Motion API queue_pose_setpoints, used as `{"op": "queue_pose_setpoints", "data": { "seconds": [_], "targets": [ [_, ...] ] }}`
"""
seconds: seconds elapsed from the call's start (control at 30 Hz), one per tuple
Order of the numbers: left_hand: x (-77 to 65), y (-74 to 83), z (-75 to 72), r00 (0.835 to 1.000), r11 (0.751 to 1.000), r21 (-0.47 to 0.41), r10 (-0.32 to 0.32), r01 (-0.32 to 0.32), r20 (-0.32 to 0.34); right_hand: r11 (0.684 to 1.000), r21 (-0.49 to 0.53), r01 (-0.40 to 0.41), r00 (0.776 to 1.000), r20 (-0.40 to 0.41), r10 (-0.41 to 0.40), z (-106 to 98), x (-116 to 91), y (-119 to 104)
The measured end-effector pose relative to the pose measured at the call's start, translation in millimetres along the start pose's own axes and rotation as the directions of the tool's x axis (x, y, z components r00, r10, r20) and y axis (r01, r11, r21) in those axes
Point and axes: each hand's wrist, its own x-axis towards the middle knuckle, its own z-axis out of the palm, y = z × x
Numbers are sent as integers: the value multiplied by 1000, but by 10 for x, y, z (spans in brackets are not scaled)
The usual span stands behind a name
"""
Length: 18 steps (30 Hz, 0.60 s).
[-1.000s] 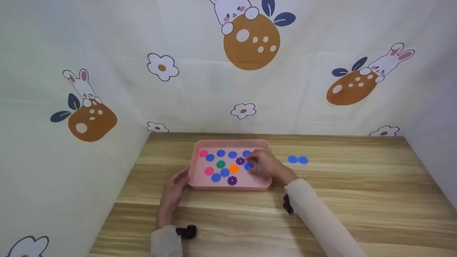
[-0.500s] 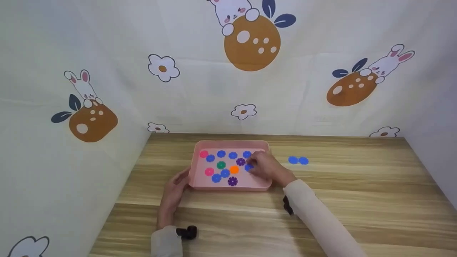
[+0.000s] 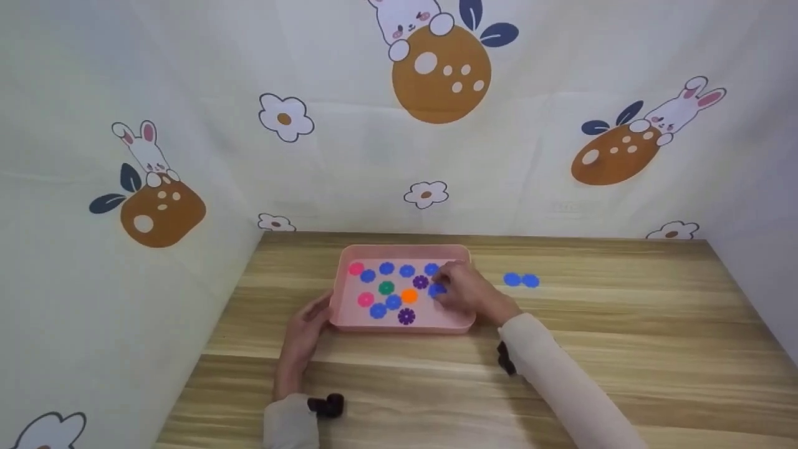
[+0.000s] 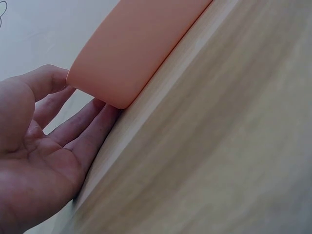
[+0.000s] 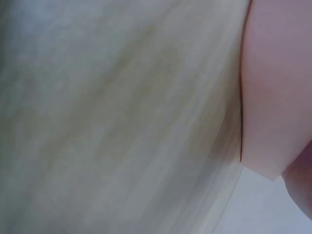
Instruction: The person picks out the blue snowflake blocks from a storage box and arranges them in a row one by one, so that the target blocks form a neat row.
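A shallow pink tray holds several flower-shaped plastic discs. My left hand holds the tray's left end; in the left wrist view its thumb is at the rim of the tray and its fingertips are at the bottom edge. Over the right part of the tray, my right hand has curled fingers and pinches a blue disc, partly hidden by them. Close to those fingers lie a purple disc and another blue disc. Only a bit of the right hand shows in the right wrist view.
Two joined blue discs lie on the wooden table, right of the tray. Inside the tray are also a green disc, an orange disc and pink discs. A patterned cloth hangs behind the table.
The blue disc at my right fingers has shifted slightly, and those fingers have moved a little over it. The left hand and tray stay in place.
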Motion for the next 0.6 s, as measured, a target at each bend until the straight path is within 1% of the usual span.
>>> {"op": "queue_pose_setpoints", "data": {
  "seconds": [0.07, 0.17, 0.23, 0.3, 0.4, 0.43, 0.6],
  "targets": [
    [1, -1, 3, 1000, 1000, 2, 1, -1, 5, 1000, 19, 11, 1000, -7, -11, -33, -17, -18],
    [-1, 2, 5, 1000, 1000, 8, -5, 4, 16, 997, 70, -8, 1000, -23, 10, -119, -42, -49],
    [-4, 5, -1, 1000, 1000, 9, -10, 10, 24, 997, 77, -10, 999, -36, 12, -200, -67, -57],
    [-10, 5, -11, 1000, 1000, 6, 0, 0, 21, 997, 76, 8, 999, -52, -4, -295, -93, -41],
    [-18, 8, -24, 1000, 1000, 7, 13, -14, 17, 998, 35, 51, 995, -87, -48, -449, -144, 28],
    [-22, 12, -26, 1000, 1000, 9, 16, -16, 15, 998, 32, 54, 994, -94, -51, -502, -162, 61],
    [-27, 20, -19, 1000, 1000, 16, 13, -13, 21, 1000, 24, 20, 989, -146, -16, -749, -274, 288]
  ]
}}
